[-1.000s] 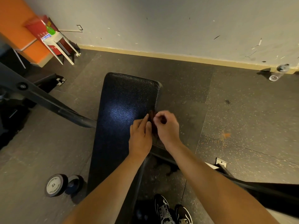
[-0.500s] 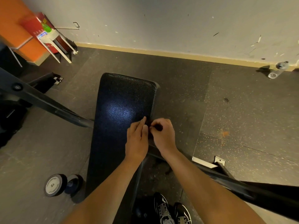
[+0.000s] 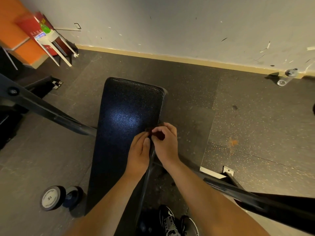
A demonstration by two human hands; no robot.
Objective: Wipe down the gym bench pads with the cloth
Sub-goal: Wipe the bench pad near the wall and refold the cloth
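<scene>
A long black bench pad [image 3: 122,120] runs away from me down the middle of the floor, with a glossy highlight near its centre. Both hands meet at its right edge. My right hand [image 3: 166,143] is closed around a small dark brown cloth [image 3: 157,129], most of which is hidden inside the fingers. My left hand [image 3: 139,153] lies on the pad beside it, fingers together, fingertips pinching the cloth's near edge.
Black steel frame bars cross at left [image 3: 47,111] and lower right [image 3: 255,200]. A dumbbell marked 15 [image 3: 51,198] lies on the floor at lower left. A white stool [image 3: 54,43] and an orange cabinet [image 3: 13,31] stand at far left; a clear bottle [image 3: 288,76] lies by the wall.
Both hands have stayed at the pad's right edge, working the cloth between the fingers. More of the cloth shows above my right hand now. The camera has shifted slightly.
</scene>
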